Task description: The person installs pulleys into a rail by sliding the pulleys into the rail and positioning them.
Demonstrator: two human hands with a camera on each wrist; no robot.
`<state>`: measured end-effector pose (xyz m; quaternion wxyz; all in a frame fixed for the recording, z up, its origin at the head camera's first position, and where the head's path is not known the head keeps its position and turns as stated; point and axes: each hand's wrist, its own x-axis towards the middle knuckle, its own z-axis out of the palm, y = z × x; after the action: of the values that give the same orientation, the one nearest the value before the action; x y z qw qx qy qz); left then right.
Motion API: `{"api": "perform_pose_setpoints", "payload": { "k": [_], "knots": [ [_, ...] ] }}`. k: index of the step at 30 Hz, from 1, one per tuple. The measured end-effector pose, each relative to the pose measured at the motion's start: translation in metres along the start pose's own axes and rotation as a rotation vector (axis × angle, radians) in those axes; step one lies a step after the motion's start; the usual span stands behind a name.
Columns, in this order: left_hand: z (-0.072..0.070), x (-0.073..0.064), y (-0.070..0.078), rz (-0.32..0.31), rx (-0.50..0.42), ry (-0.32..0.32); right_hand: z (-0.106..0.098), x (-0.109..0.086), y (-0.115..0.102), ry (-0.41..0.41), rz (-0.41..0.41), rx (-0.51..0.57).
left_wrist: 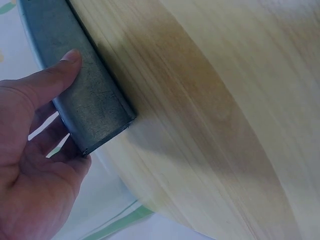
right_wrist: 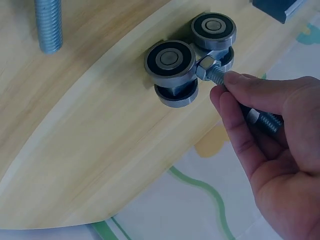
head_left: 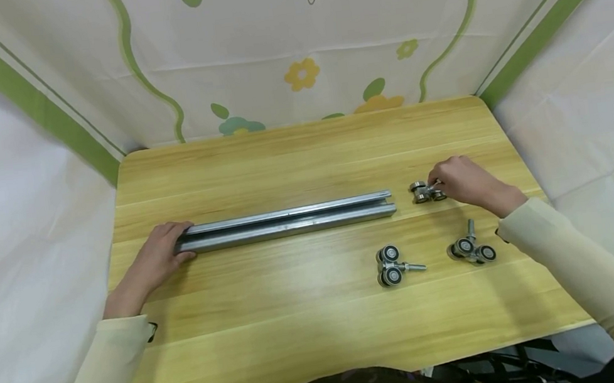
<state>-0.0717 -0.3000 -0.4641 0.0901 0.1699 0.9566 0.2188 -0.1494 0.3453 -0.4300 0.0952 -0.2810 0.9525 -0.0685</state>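
A long steel C-channel rail (head_left: 299, 226) lies across the middle of the table, its dark slot showing lengthwise. At its left end my left hand (head_left: 157, 256) grips the rail; in the left wrist view the thumb lies over one flat side (left_wrist: 95, 100) and the fingers are behind. Off the rail's right end, my right hand (head_left: 468, 182) pinches the threaded stem of a roller trolley (head_left: 419, 192). In the right wrist view this trolley's wheels (right_wrist: 170, 62) and nut (right_wrist: 206, 67) show, with thumb and fingertips on the bolt. The wheels point toward the rail.
Two more roller trolleys lie nearer the front: one (head_left: 389, 267) with its stem pointing right, another (head_left: 464, 249) with its stem pointing away. The wooden table (head_left: 278, 340) has white cloth walls (head_left: 255, 33) at its back and sides.
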Motion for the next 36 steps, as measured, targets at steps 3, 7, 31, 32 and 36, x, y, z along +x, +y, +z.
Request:
{"api": "perform_pose_setpoints", "payload": {
  "k": [3,7,31,32,36],
  "knots": [
    [0.0,0.001,0.0,0.0,0.001,-0.003,0.0,0.0,-0.005,-0.002,-0.004,0.0],
    [-0.001,0.0,-0.001,0.002,0.003,-0.006,0.001,0.001,-0.013,0.002,-0.026,-0.005],
    [0.0,0.0,-0.001,0.004,0.002,0.001,0.007,0.009,-0.034,0.041,-0.121,0.025],
    [0.001,0.0,-0.001,0.003,0.001,0.0,0.007,0.01,-0.035,0.042,-0.124,0.029],
    [0.001,-0.001,-0.001,0.003,-0.003,0.003,0.008,0.012,-0.039,0.043,-0.129,0.039]
  ]
}}
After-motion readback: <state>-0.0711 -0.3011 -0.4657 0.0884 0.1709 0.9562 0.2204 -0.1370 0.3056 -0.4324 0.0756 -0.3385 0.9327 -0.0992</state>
